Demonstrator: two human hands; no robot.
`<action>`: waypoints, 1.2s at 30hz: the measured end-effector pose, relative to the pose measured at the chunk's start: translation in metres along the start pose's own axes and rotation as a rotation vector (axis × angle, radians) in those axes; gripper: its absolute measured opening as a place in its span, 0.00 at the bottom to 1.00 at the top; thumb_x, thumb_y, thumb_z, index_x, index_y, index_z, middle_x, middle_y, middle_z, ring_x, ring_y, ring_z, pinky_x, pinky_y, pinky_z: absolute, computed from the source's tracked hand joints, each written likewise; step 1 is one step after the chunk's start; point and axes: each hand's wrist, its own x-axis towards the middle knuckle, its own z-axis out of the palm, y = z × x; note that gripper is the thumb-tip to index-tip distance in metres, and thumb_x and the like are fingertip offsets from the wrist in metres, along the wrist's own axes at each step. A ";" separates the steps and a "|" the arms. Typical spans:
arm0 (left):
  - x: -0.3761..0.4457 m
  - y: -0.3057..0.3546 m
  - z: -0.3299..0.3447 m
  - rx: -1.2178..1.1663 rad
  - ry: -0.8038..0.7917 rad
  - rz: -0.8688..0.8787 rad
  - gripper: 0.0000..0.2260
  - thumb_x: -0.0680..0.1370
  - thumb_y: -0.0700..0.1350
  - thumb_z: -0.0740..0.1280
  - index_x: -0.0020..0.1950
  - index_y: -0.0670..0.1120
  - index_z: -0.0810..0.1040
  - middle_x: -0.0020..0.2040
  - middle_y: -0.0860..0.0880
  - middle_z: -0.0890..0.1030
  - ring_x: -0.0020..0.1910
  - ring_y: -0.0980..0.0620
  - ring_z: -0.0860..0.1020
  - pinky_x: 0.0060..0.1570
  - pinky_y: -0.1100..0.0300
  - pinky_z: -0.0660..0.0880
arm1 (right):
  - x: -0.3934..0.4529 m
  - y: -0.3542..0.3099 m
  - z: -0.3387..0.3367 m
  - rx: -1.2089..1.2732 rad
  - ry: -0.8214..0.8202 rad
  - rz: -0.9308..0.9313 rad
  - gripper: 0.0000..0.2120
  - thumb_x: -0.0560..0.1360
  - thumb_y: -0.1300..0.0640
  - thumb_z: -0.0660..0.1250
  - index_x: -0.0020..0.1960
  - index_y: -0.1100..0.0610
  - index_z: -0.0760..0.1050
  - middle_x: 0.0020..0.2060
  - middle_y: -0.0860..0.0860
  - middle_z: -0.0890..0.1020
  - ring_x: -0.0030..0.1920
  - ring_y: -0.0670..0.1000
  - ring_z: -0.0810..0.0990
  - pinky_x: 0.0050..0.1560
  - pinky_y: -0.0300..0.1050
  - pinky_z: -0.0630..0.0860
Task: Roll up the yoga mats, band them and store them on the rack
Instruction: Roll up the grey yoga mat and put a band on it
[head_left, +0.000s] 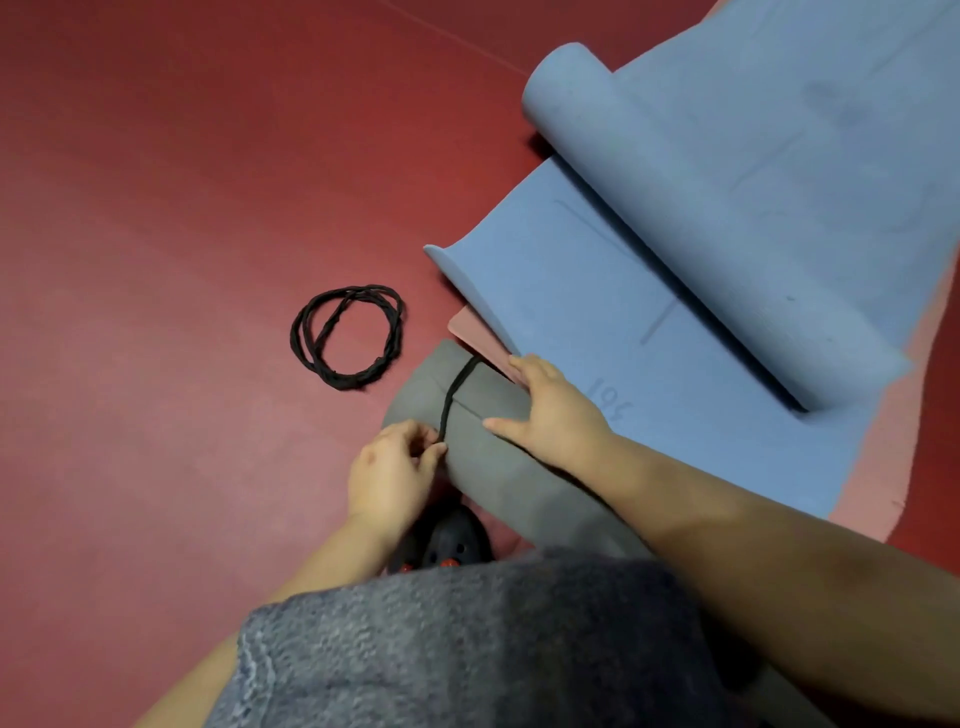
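A rolled grey yoga mat (485, 457) lies on the red floor in front of me. A black band (453, 392) runs across its near end. My left hand (390, 475) pinches the band's lower end at the roll's left side. My right hand (553, 408) rests flat on top of the roll, fingers spread, holding it down. Beyond lies a blue mat (675, 291), partly rolled from the far side, on top of a pink mat (480, 338).
A loose pile of black bands (345, 335) lies on the red floor (156, 260) to the left of the grey roll. My dark shoe (449, 540) shows under my left wrist. No rack is in view.
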 end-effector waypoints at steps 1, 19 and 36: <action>0.001 0.001 0.000 0.032 0.000 -0.001 0.03 0.74 0.47 0.69 0.43 0.49 0.78 0.44 0.51 0.80 0.40 0.50 0.76 0.43 0.58 0.70 | -0.010 0.003 -0.002 -0.056 -0.011 0.022 0.36 0.71 0.43 0.70 0.73 0.51 0.60 0.71 0.50 0.64 0.69 0.54 0.66 0.66 0.50 0.68; 0.033 0.046 -0.022 0.363 -0.218 0.104 0.12 0.81 0.49 0.57 0.59 0.42 0.68 0.53 0.37 0.79 0.52 0.37 0.76 0.45 0.50 0.70 | -0.082 0.023 0.053 -0.292 0.396 -0.058 0.39 0.48 0.45 0.82 0.57 0.55 0.79 0.52 0.56 0.80 0.51 0.58 0.79 0.55 0.59 0.76; -0.031 0.085 0.030 0.273 -0.271 0.199 0.07 0.79 0.43 0.60 0.51 0.43 0.77 0.51 0.41 0.81 0.53 0.40 0.77 0.48 0.54 0.69 | -0.096 0.042 0.055 -0.226 0.416 0.056 0.41 0.41 0.47 0.83 0.53 0.53 0.81 0.45 0.52 0.82 0.42 0.56 0.81 0.43 0.48 0.79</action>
